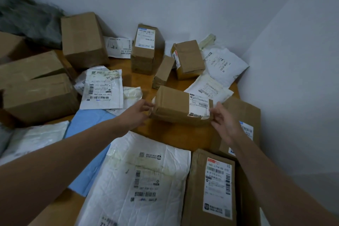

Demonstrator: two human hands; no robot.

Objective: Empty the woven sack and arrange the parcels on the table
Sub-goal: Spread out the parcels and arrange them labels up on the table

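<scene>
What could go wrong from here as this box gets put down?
1. The left hand and right hand hold the cardboard box only by fingertips at its ends; it might slip.
2. Bare table is scarce, so setting it down could knock the slim box or cover the white mailer.

Both bare forearms reach forward. The left arm enters from 8 o'clock, and the left hand (136,113) curls thumb and fingertips onto the 9 o'clock end of a cardboard box (176,104). The right arm comes from 4 o'clock, and the right hand (224,123) pinches the box's 3 o'clock corner.
</scene>
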